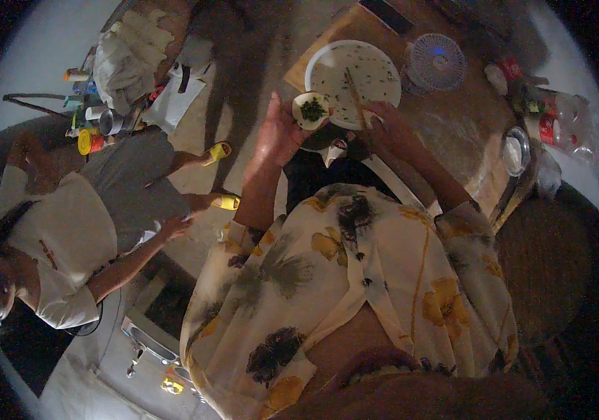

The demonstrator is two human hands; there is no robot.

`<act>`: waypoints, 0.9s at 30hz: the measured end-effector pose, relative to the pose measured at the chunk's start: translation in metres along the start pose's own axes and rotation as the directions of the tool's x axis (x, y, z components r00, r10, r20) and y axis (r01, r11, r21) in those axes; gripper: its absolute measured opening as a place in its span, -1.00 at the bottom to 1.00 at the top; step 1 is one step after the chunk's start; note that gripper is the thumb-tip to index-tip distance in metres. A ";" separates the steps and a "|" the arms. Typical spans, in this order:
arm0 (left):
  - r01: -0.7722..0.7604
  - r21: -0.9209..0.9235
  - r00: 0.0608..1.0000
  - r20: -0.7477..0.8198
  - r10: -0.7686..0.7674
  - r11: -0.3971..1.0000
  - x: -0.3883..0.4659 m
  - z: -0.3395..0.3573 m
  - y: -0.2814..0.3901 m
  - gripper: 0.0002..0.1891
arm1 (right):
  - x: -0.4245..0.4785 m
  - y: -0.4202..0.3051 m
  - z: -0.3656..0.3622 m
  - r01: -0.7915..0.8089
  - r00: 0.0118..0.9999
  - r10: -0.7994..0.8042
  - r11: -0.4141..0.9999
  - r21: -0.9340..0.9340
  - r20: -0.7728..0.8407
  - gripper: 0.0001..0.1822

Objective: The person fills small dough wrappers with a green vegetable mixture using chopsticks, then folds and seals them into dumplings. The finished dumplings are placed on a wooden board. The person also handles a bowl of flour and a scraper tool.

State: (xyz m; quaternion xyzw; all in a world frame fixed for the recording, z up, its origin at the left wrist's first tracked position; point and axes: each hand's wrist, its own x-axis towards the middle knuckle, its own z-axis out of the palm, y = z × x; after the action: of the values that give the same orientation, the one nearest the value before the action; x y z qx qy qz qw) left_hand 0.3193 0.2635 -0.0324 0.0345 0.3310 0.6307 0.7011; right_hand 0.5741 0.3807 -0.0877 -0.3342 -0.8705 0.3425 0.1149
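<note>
My left hand (278, 134) cups a pale round dough wrapper (299, 118) with a mound of chopped greens (312, 109) in its middle. Between the fingers of my right hand (386, 126) is a pair of chopsticks (353, 92), slanting up over a large round white basin (316, 55). Small dark green bits are scattered over the basin's inside. The wrapper is just to the left of the basin's near rim. A pale folded piece (334, 152) lies below the basin, too dim to tell what it is.
A wooden board (299, 76) shows beside the basin. A small round fan (438, 63) stands right of it, on a table (451, 136) with whitish smears. Farther right are a metal bowl (515, 152) and plastic bottles (551, 128). Another person (68, 215) in yellow slippers is at left.
</note>
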 end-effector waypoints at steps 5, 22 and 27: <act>0.019 -0.014 1.000 -0.023 -0.019 1.000 0.001 0.010 -0.006 -0.17 | 0.027 -0.076 -0.018 0.108 0.990 -0.082 0.963 0.247 -0.114 -0.66; 0.035 -0.011 0.996 -0.086 -0.036 0.999 0.003 0.011 -0.015 -0.25 | 0.033 -0.076 0.000 0.323 0.937 -0.311 0.945 0.053 -0.159 -0.54; 0.052 -0.018 0.995 -0.082 -0.054 0.998 0.007 0.008 -0.016 -0.24 | 0.034 -0.081 -0.005 0.334 0.929 -0.337 0.941 -0.048 -0.154 -0.53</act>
State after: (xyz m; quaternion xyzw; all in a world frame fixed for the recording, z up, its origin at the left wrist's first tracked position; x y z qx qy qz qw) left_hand 0.3370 0.2699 -0.0363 -0.0060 0.3552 0.6154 0.7036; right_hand 0.5104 0.3616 -0.0310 -0.2081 -0.9063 0.2807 0.2378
